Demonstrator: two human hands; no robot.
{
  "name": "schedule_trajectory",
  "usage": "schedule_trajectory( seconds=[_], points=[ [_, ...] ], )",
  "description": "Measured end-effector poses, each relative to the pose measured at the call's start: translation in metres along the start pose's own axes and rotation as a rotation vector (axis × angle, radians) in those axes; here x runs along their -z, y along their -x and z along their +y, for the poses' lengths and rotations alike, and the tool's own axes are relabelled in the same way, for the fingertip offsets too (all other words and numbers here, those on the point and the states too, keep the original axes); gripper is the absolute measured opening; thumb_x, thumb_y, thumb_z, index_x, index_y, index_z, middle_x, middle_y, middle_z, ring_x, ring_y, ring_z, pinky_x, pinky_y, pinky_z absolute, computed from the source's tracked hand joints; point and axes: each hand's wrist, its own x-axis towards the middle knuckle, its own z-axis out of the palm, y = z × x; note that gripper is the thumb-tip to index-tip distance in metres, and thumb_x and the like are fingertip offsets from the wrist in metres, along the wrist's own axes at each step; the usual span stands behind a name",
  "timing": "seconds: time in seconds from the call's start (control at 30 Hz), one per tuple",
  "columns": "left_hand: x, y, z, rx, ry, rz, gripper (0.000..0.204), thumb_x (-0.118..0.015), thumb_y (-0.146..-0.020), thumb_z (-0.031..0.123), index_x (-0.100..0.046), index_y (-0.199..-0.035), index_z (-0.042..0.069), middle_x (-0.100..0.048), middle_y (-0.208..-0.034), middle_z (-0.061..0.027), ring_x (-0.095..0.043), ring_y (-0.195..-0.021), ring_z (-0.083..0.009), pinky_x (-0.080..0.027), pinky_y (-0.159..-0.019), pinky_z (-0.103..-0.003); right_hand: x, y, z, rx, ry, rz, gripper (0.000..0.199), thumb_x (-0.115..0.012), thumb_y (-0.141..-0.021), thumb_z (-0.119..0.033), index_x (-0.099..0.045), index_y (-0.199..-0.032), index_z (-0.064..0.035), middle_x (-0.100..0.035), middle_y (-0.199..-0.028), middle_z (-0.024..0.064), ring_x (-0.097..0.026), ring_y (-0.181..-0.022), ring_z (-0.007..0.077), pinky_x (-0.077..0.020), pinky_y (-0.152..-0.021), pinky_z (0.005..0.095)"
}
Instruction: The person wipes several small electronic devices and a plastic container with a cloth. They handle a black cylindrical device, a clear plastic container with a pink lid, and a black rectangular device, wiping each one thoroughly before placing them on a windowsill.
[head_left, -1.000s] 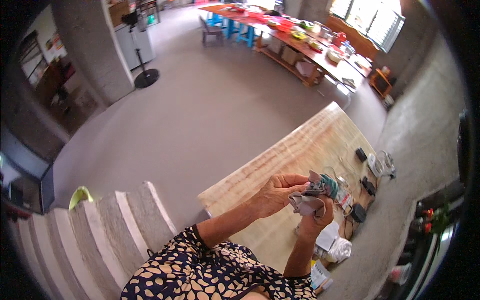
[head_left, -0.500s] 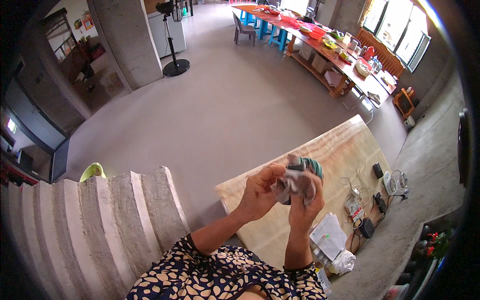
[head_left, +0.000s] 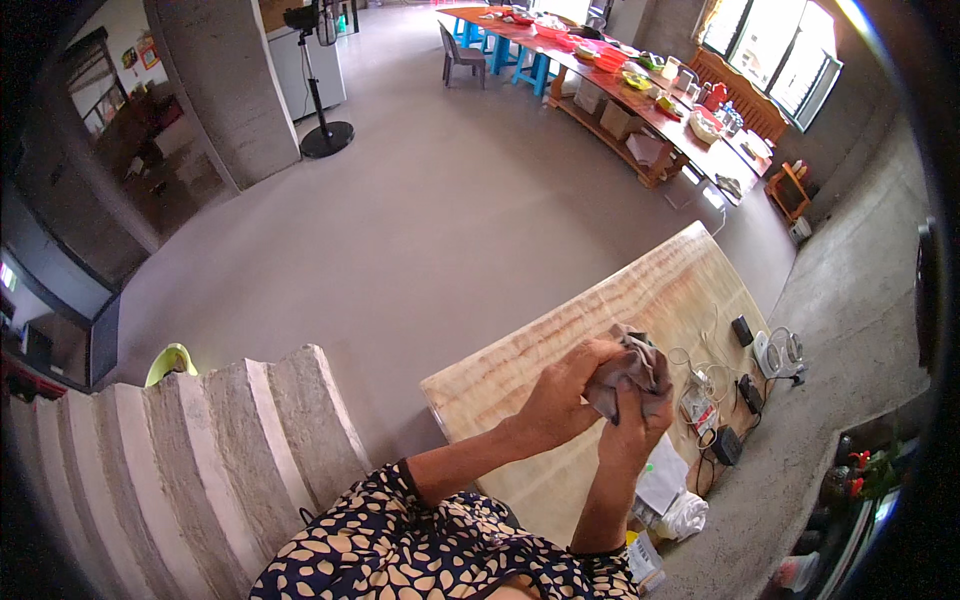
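Both of my hands are raised together over a pale, marble-patterned table [head_left: 520, 365]. A crumpled grey-brown cloth [head_left: 632, 368] is bunched between them. My left hand [head_left: 562, 398] grips the cloth from the left, its fingers closed. From the right and below, my right hand [head_left: 640, 425] is wrapped around it, with the thumb pressed on the front. Whatever the cloth may cover is hidden by its folds and my fingers.
Cables and a black adapter [head_left: 726, 446] lie on the table's right side, near papers [head_left: 662, 480] and a white bundle [head_left: 684, 516]. Concrete steps [head_left: 290, 430] are on my left. Farther off stand a floor fan [head_left: 327, 138], a grey chair [head_left: 463, 58] and a long table with bowls [head_left: 607, 62].
My hands and the cloth have shifted right and slightly down. The teal-green rounded thing seen beside the cloth earlier is now out of sight. The whole view has turned slightly.
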Motion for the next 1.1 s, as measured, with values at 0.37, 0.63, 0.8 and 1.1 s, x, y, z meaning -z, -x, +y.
schedule_trajectory(
  seconds=[0.37,0.63,0.8,1.1],
  points=[
    [-0.039,-0.019,0.002,-0.194,0.107,-0.153,0.053,-0.065,-0.076,0.001,-0.038,-0.122,0.005,-0.056,-0.105,-0.0163,-0.060,-0.092,-0.0268,-0.050,-0.078,-0.035,0.032,-0.012,-0.028,-0.057,-0.072,0.292,0.032,-0.061,-0.080,-0.007,-0.053,-0.110,0.0009,-0.059,-0.107,0.0094,-0.058,-0.097,0.0203,-0.0456,-0.087,0.0302],
    [-0.079,-0.018,-0.007,-0.270,0.310,-0.409,0.047,-0.059,-0.074,-0.005,-0.045,-0.117,0.004,-0.057,-0.110,-0.0173,-0.059,-0.098,-0.0328,-0.050,-0.081,-0.036,0.069,0.009,-0.029,0.148,-0.081,0.490,0.037,-0.060,-0.072,0.001,-0.054,-0.109,0.0004,-0.061,-0.102,0.0122,-0.061,-0.091,0.0246,-0.0501,-0.082,0.0348],
    [-0.095,-0.016,-0.013,-0.154,0.499,-0.447,0.064,-0.069,-0.070,-0.005,-0.038,-0.126,0.003,-0.058,-0.108,-0.0116,-0.061,-0.090,-0.0165,-0.052,-0.076,-0.030,0.078,0.008,-0.034,0.066,-0.317,0.553,0.028,-0.054,-0.080,-0.004,-0.052,-0.108,-0.0069,-0.058,-0.100,0.0042,-0.057,-0.092,0.0162,-0.0497,-0.076,0.0291],
    [-0.118,-0.007,0.005,0.779,1.284,-0.785,0.036,-0.058,-0.087,0.009,-0.051,-0.120,-0.002,-0.059,-0.112,-0.0127,-0.057,-0.102,-0.0156,-0.046,-0.088,-0.027,0.073,0.057,-0.034,0.341,0.521,0.806,0.030,-0.061,-0.083,-0.006,-0.052,-0.111,-0.0027,-0.051,-0.103,0.0005,-0.050,-0.090,0.0108,-0.0403,-0.078,0.0227]
  ],
)
